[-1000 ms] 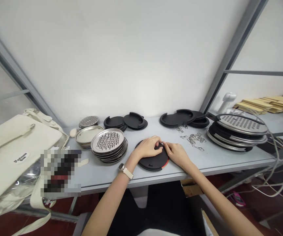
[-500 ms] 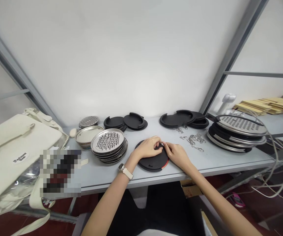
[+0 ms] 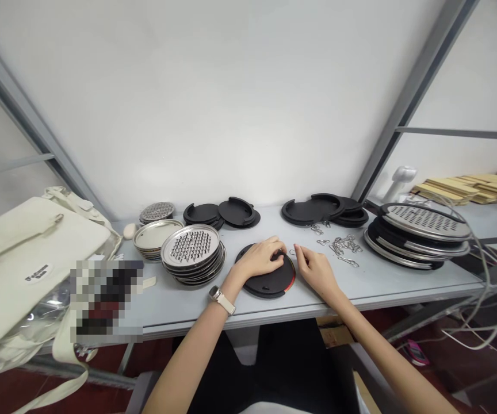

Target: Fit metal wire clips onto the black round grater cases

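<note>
In front of me on the table lies a round black cover (image 3: 270, 286), with a red and yellow edge showing along its right side. My left hand (image 3: 262, 259) rests across it, fingers curled onto the far part of the cover. My right hand (image 3: 316, 271) is just right of the cover, apart from it, thumb and forefinger pinched together. A thin wire loop of a metal clip (image 3: 292, 252) sticks out from those fingertips; the rest of it is hidden. Several similar metal clips (image 3: 344, 246) lie in a loose pile beyond my right hand.
Stacks of round metal graters (image 3: 191, 247) and metal discs (image 3: 157, 233) stand at left. Black covers (image 3: 234, 212) lie along the wall, others (image 3: 311, 209) farther right. A stack of assembled graters (image 3: 425, 221) sits at right. A cream bag (image 3: 37, 247) covers the left end.
My right hand has moved slightly right, away from the cover's far rim, and the wire loop now shows at its fingertips. My left hand stays on the cover.
</note>
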### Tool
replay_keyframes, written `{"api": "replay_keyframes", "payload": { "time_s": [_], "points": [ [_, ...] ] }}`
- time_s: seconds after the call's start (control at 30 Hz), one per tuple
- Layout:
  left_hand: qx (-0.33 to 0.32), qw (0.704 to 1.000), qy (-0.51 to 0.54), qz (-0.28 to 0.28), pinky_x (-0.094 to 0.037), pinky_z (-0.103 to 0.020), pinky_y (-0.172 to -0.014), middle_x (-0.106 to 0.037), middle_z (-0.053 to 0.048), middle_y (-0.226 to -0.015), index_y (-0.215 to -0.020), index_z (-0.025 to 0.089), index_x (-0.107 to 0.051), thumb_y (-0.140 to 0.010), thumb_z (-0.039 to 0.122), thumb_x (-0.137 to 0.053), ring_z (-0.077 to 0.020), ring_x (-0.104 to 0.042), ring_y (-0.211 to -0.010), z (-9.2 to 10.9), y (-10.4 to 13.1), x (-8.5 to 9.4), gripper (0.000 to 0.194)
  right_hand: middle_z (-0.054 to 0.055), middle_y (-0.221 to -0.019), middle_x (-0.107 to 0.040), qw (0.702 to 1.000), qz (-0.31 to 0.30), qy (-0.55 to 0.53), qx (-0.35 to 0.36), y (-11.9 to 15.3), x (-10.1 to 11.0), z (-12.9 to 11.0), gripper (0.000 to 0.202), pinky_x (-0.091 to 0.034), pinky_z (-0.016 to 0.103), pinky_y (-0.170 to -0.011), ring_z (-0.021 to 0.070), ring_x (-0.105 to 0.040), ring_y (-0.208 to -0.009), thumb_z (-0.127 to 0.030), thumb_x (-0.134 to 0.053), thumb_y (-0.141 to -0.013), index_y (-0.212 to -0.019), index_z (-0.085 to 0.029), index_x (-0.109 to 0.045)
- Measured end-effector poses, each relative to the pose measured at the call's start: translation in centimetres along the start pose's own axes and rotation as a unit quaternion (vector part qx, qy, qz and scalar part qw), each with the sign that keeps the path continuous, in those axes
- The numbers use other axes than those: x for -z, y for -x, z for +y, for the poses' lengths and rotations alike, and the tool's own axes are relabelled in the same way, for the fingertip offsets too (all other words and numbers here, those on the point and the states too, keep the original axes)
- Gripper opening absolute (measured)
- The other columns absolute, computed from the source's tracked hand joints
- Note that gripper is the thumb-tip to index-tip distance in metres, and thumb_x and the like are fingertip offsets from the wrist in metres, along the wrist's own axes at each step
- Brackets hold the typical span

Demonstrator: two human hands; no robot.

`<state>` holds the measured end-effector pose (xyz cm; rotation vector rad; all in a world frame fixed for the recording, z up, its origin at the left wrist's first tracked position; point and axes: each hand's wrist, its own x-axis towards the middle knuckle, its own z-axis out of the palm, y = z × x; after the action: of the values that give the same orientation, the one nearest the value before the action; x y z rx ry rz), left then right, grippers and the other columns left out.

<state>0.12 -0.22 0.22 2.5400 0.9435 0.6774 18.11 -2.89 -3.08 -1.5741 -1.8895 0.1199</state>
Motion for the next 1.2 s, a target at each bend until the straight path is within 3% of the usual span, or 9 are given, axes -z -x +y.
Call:
{"api": "replay_keyframes", "payload": {
  "time_s": [0.1,0.2,0.43,0.63,0.83,1.2],
  "points": [
    [0.001,1.0,-0.012,0.008,-0.04,-0.026,-0.066,-0.053,-0.001,-0.09,-0.094,0.02,-0.055,-0.083,0.019,-0.049,-0.0133,-0.051,-0.071,0.0,0.1,0.0,0.013,0.002,-0.051,-0.053,0.998,0.026,-0.058,-0.022,-0.1,0.2,0.2,0.047,-0.029,0.027,-0.054,0.0144,-0.046,-0.049,-0.046,-0.028,-0.096,-0.058,-0.021,-0.042],
    [0.006,1.0,-0.017,0.016,-0.04,-0.026,-0.067,-0.054,-0.001,-0.091,-0.098,0.02,-0.054,-0.082,0.02,-0.05,-0.0142,-0.053,-0.075,0.0,0.2,0.0,0.016,0.0,-0.053,-0.05,0.994,-0.001,-0.104,-0.019,-0.3,0.2,0.4,0.046,-0.031,0.026,-0.055,0.0139,-0.045,-0.052,-0.047,-0.028,-0.096,-0.059,-0.021,-0.037],
    [0.012,1.0,0.003,0.01,-0.04,-0.024,-0.062,-0.053,0.004,-0.079,-0.102,0.022,-0.047,-0.076,0.022,-0.058,-0.0118,-0.051,-0.066,0.7,0.3,0.1,0.028,-0.002,-0.057,-0.05,0.995,-0.053,-0.089,0.014,-0.3,0.0,0.3,0.032,-0.032,0.025,-0.055,0.0148,-0.046,-0.053,-0.039,-0.029,-0.096,-0.071,-0.022,-0.042],
    [0.026,0.999,0.019,0.003,-0.04,-0.024,-0.06,-0.055,0.003,-0.079,-0.099,0.022,-0.048,-0.077,0.029,-0.06,-0.012,-0.051,-0.067,0.8,0.3,0.1,0.026,0.002,-0.061,-0.059,0.989,-0.114,-0.075,0.057,-0.2,0.5,-0.1,0.033,-0.033,0.025,-0.057,0.0157,-0.053,-0.055,-0.034,-0.031,-0.094,-0.074,-0.021,-0.053],
    [0.038,0.999,0.016,-0.003,-0.038,-0.024,-0.059,-0.054,0.003,-0.079,-0.098,0.022,-0.05,-0.079,0.033,-0.06,-0.0121,-0.05,-0.067,0.7,0.2,0.2,0.024,0.005,-0.062,-0.064,0.988,-0.129,-0.076,0.048,-0.2,1.0,-0.5,0.043,-0.034,0.026,-0.057,0.0171,-0.055,-0.055,-0.036,-0.028,-0.094,-0.073,-0.019,-0.061],
    [0.014,1.0,0.002,-0.005,-0.04,-0.024,-0.063,-0.054,0.001,-0.084,-0.09,0.02,-0.056,-0.08,0.026,-0.058,-0.012,-0.048,-0.068,0.5,0.1,0.0,0.012,0.001,-0.051,-0.056,0.988,-0.121,-0.077,0.05,0.0,0.9,-0.5,0.044,-0.03,0.025,-0.052,0.0132,-0.045,-0.049,-0.038,-0.032,-0.093,-0.063,-0.018,-0.058]
  ]
}}
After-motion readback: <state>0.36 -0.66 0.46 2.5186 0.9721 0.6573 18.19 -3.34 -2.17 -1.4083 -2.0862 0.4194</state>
